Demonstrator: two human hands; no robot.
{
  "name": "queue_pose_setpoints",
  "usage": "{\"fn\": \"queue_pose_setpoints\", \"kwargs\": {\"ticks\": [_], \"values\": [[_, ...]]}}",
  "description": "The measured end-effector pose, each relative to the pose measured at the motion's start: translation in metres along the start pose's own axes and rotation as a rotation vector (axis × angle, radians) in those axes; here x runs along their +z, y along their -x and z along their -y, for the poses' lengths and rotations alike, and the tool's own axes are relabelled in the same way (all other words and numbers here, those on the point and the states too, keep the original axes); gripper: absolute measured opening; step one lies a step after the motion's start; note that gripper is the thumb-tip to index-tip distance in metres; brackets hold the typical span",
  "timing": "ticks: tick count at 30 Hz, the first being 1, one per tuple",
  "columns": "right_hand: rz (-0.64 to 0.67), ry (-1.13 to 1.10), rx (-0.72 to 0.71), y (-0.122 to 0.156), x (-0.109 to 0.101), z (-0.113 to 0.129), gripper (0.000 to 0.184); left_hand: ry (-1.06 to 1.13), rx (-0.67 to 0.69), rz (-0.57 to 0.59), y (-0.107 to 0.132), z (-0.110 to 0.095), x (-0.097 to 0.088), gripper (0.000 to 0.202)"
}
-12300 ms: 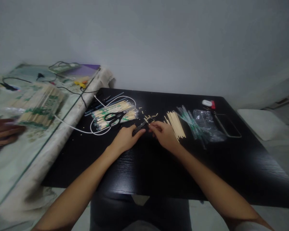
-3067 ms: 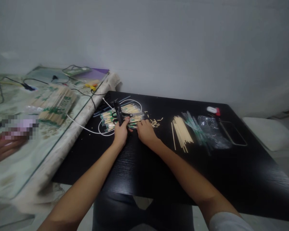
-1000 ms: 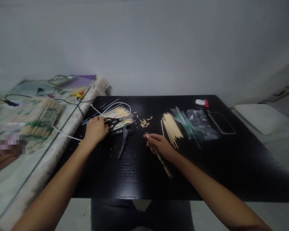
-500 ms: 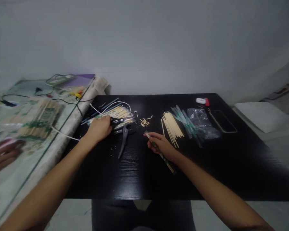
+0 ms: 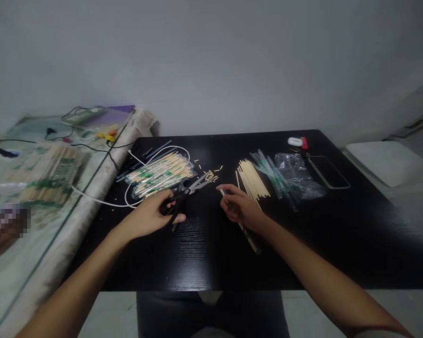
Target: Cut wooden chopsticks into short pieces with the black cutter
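Note:
My left hand (image 5: 155, 213) is closed round the black handles of a pair of scissors (image 5: 196, 184), whose blades are parted and point right. Dark pliers-like shears are mostly hidden behind that hand. Between the fingers of my right hand (image 5: 242, 206) is a pair of chopsticks in a clear wrapper (image 5: 249, 238), slanting down towards the table's near edge. Short cut wood pieces (image 5: 210, 175) lie by the scissor tips. Right of them is a fan of bare chopsticks (image 5: 254, 180). A pile of wrapped chopsticks (image 5: 158, 173) lies beyond my left hand.
Empty wrappers (image 5: 273, 176), a crumpled plastic bag (image 5: 298, 173), a phone (image 5: 328, 172) and a white case (image 5: 295, 142) lie on the black table (image 5: 324, 253). A white cable (image 5: 102, 203) crosses from the left table, where another person's hand (image 5: 3, 230) is near a chopstick bundle (image 5: 52, 176).
My left hand has picked up the scissors from beside the wrapped pile and brought them nearer and rightward, blades now parted. My right hand still holds the wrapped chopsticks, hardly moved.

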State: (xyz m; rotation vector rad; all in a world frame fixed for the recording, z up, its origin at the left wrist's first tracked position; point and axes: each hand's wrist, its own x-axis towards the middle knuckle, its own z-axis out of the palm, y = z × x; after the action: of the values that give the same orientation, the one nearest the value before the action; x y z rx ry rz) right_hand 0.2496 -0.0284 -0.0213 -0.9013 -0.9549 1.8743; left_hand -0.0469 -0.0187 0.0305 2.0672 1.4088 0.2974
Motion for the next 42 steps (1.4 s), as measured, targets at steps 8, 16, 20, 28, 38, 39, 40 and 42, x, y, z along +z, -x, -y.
{"fn": "queue_pose_setpoints", "kwargs": {"ticks": [8,16,20,28,38,39,40,42], "values": [[-0.003,0.171,-0.147,0.004,-0.001,-0.001,0.028,0.087,-0.107,0.110,0.015,0.001,0.014,0.044],[0.000,0.295,-0.119,0.007,0.000,0.006,0.045,0.081,-0.114,0.177,0.023,0.000,0.015,0.041],[0.025,0.327,-0.117,0.010,0.000,0.007,0.052,0.061,-0.114,0.195,0.024,0.002,0.012,0.039],[0.098,0.322,-0.092,0.014,0.003,0.008,0.054,0.106,-0.109,0.275,0.024,-0.002,0.001,0.037],[0.105,0.358,-0.108,0.012,0.002,0.005,0.055,0.133,-0.094,0.301,0.020,-0.003,0.005,0.040],[0.105,0.366,-0.106,0.011,0.001,0.005,0.055,0.141,-0.095,0.304,0.020,-0.003,0.006,0.041],[0.106,0.371,-0.103,0.011,0.000,0.004,0.056,0.148,-0.096,0.305,0.020,-0.002,0.006,0.041],[0.113,0.369,-0.101,0.011,0.000,0.002,0.057,0.158,-0.094,0.307,0.020,-0.002,0.007,0.041]]}}
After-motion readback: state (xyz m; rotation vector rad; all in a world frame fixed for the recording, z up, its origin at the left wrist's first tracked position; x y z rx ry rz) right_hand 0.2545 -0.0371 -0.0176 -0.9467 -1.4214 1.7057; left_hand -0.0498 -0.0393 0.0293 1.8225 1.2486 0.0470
